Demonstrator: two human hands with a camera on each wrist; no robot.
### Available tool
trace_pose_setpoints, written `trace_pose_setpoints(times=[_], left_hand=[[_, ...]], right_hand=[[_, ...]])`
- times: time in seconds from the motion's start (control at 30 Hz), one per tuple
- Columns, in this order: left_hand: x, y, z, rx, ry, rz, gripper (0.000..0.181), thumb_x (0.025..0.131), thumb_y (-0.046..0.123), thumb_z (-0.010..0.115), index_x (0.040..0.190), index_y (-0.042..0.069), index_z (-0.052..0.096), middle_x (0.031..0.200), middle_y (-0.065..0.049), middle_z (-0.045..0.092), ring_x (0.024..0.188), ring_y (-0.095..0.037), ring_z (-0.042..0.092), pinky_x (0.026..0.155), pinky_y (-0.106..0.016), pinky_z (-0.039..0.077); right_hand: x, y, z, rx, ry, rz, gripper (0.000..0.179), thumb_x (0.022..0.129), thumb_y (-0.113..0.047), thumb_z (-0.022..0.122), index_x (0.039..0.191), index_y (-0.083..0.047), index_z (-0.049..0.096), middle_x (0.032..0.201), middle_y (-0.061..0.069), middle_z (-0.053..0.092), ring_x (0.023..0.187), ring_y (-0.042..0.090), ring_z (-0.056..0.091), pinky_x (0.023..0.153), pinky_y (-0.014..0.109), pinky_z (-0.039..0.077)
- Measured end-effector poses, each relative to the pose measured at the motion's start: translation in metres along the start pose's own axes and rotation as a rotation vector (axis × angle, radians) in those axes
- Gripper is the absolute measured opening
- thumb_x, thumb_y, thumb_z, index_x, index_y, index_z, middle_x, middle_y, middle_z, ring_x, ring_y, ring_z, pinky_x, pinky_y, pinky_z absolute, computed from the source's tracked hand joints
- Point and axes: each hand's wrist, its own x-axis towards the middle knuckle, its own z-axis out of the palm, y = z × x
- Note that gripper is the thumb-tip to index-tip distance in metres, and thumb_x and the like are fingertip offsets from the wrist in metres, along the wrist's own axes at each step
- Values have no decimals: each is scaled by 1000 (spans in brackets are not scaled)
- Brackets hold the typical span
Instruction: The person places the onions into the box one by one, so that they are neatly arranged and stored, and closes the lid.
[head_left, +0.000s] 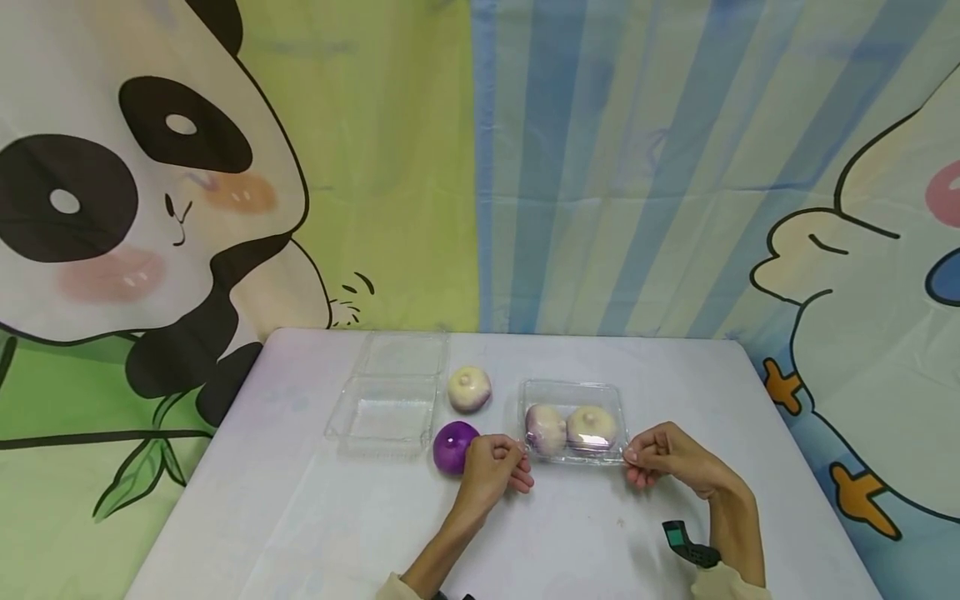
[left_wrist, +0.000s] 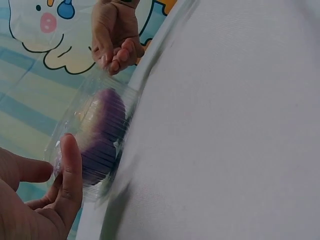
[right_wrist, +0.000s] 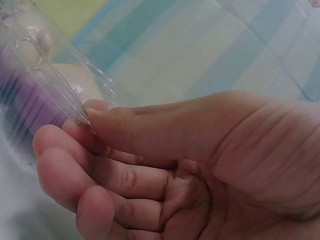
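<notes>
A clear plastic clamshell box (head_left: pixel 572 398) stands on the table with its lid down over two purple-and-white onions (head_left: pixel 592 428). My left hand (head_left: pixel 495 467) pinches its front left corner; thumb and finger meet at the rim in the left wrist view. At the front right corner, my right hand (head_left: pixel 675 457) pinches the rim between thumb and forefinger (right_wrist: pixel 107 125), the other fingers loosely curled below. Just behind the left hand lies a shiny purple onion (head_left: pixel 453 447), partly hidden by it. A whitish onion (head_left: pixel 469 389) sits farther back, left of the box.
A second clear clamshell box (head_left: pixel 382 408) lies open at the left, its lid folded back toward the far edge. The white table (head_left: pixel 315 508) ends at a printed curtain (head_left: pixel 600 167) behind. A dark strap device (head_left: pixel 690 546) is on the right wrist.
</notes>
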Motion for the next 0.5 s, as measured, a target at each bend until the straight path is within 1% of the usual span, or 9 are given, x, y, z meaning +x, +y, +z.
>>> trace_pose_setpoints(times=[0.1,0.3,0.4,0.5], left_hand=[[0,-2,1,-15,10,4,27,106,5,62,96,-19,70,82,-31,76,56,-12,74,58,-33,67],[1,-3,2,-37,20,10,24,105,2,62,98,-20,69,82,-31,75,59,-16,75,59,-34,67],[1,-4,3,-43,26,15,23,105,1,61,99,-20,69,82,-31,75,57,-14,74,59,-33,67],[1,-7,4,-45,37,17,21,105,-1,61,99,-19,69,81,-28,76,56,-10,72,58,-32,67]], right_hand=[[0,1,0,0,-3,2,36,109,-7,64,108,30,63,87,7,82,72,10,76,66,30,67],[0,1,0,4,-5,-7,36,109,-7,64,108,29,64,87,7,82,72,10,76,66,30,68],[-1,2,0,7,-5,-15,35,109,-6,63,107,29,64,87,8,82,72,10,76,66,31,68],[-1,3,-1,9,-7,-22,35,109,-6,63,108,29,64,87,8,82,72,10,76,66,31,68]])
